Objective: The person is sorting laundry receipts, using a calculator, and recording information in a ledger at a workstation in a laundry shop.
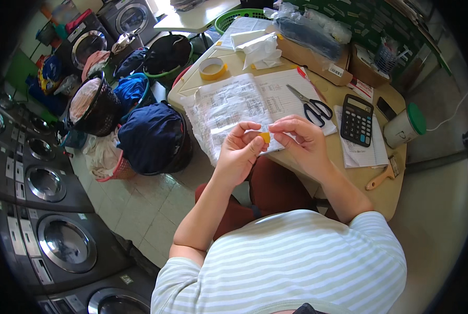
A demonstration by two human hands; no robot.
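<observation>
My left hand (240, 153) pinches a small yellow piece (265, 137), perhaps tape, between thumb and fingers above the table's near edge. Close beside it, my right hand (302, 141) has its fingertips drawn together; whether a thin bit is caught between them is too small to tell. Beneath both hands lies an open notebook (234, 104) with handwritten pages and a ragged left edge. Black-handled scissors (316, 110) rest on its right page, blades pointing away from me. A roll of yellow tape (212, 70) lies beyond the notebook's upper left corner.
A calculator (357, 119), phone (386, 108), green-lidded container (404, 125) and paintbrush (383, 172) occupy the table's right side. A cardboard box (312, 64) with plastic-wrapped items stands at the back. Laundry-filled baskets (155, 137) crowd the floor at left, near front-loading machines (67, 243).
</observation>
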